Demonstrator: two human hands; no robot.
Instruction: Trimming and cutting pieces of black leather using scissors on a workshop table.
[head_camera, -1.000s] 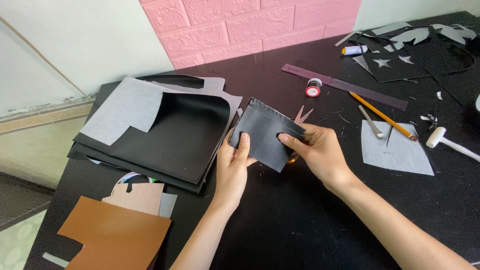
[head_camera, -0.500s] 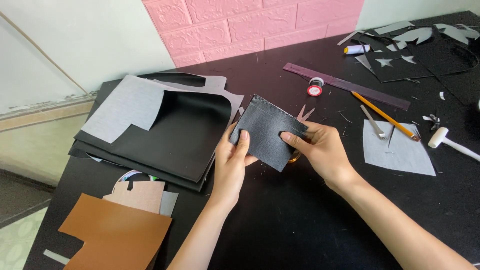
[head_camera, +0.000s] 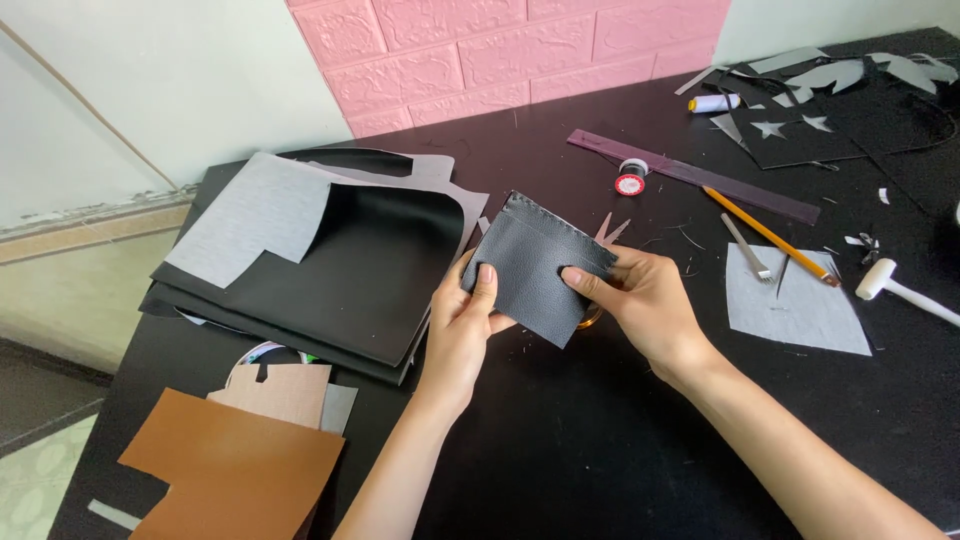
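Both hands, left (head_camera: 462, 325) and right (head_camera: 640, 300), pinch a stitched dark-grey leather piece (head_camera: 535, 265) above the black table (head_camera: 600, 440). Stacked black leather sheets (head_camera: 340, 270) lie just left; a yellow pencil (head_camera: 768, 235) lies to the right. The grip is unchanged from a second ago.

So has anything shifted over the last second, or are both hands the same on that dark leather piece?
Almost nothing changed. The left hand and right hand still hold the dark stitched leather piece between them above the black table. The black leather stack and pencil lie as before.
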